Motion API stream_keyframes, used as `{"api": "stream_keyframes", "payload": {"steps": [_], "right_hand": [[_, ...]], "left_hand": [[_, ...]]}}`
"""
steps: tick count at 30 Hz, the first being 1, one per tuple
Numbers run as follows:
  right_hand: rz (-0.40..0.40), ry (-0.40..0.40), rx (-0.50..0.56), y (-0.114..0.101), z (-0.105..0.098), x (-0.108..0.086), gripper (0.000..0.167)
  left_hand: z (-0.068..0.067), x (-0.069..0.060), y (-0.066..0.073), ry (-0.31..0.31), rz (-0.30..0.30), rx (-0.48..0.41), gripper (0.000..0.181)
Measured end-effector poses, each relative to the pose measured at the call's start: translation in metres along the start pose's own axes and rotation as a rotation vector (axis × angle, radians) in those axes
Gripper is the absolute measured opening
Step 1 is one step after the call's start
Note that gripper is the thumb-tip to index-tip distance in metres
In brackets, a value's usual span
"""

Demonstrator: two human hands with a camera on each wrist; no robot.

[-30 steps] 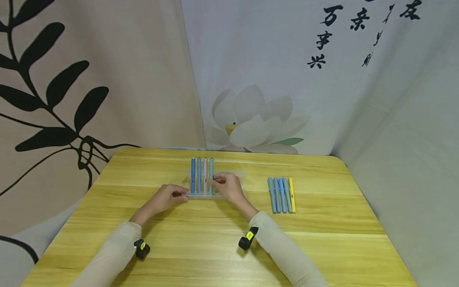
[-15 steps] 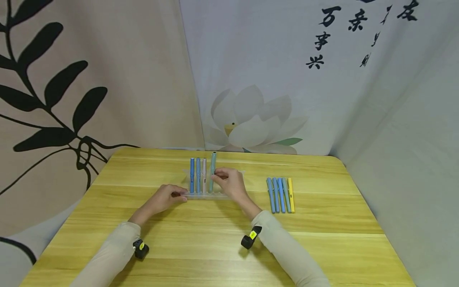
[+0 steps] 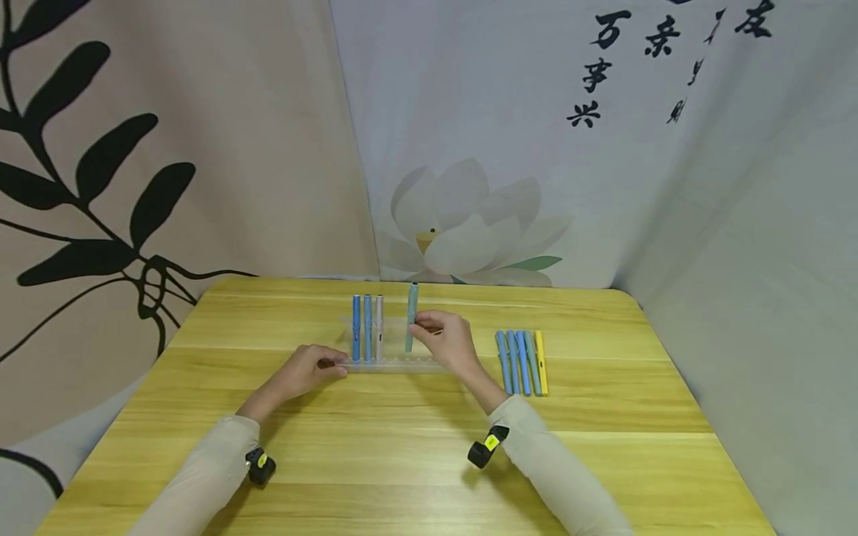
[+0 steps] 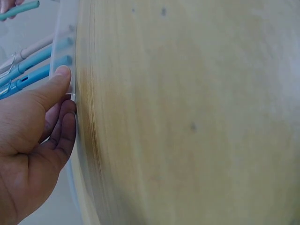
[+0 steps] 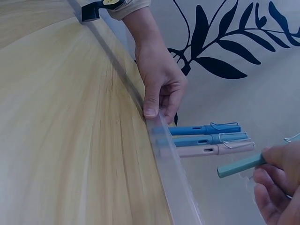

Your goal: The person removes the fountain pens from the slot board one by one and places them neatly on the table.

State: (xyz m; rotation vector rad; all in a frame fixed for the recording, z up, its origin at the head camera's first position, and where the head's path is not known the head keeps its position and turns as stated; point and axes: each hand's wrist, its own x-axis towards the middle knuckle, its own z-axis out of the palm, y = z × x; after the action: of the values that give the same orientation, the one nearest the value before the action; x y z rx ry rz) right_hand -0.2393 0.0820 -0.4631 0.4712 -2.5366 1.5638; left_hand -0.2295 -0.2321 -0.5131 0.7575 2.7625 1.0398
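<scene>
A clear plastic pen stand (image 3: pixel 395 368) lies across the table with three pens upright in its left part: a dark blue pen (image 3: pixel 356 327), a lighter blue pen (image 3: pixel 368 327) and a pale pink pen (image 3: pixel 380 327). My left hand (image 3: pixel 310 372) pinches the stand's left end, thumb (image 4: pixel 60 82) on its front face. Between thumb and fingers, my right hand (image 3: pixel 450 344) holds a green pen (image 3: pixel 412 298) near its middle. The green pen's lower end is above the stand's holes, apart from it, as the right wrist view (image 5: pixel 239 166) also shows.
Right of the stand lies a row of several pens: blue ones (image 3: pixel 515 363), a grey-green one (image 3: pixel 532 363) and a yellow one (image 3: pixel 541 363) at the right end. A patterned curtain (image 3: pixel 288 149) hangs behind the wooden table (image 3: pixel 375 461).
My right hand has lifted the green pen out of the stand beside the pink pen and moved it to the right. My left hand stays at the stand's end.
</scene>
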Motion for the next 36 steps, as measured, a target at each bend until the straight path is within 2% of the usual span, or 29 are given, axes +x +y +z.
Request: {"api": "stream_keyframes", "payload": {"steps": [14,23,36], "right_hand": [[-0.025,0.059,-0.002,0.008,-0.028,-0.016,0.023],[0.013,0.107,0.006,0.014,-0.044,-0.026,0.024],[0.062,0.135,0.02,0.023,-0.075,-0.045,0.029]], "left_hand": [[-0.001,0.0,0.001,0.005,0.021,0.001,0.03],[-0.001,0.0,-0.001,0.002,0.018,0.003,0.032],[-0.001,0.001,-0.001,0.0,-0.004,0.012,0.032]]}}
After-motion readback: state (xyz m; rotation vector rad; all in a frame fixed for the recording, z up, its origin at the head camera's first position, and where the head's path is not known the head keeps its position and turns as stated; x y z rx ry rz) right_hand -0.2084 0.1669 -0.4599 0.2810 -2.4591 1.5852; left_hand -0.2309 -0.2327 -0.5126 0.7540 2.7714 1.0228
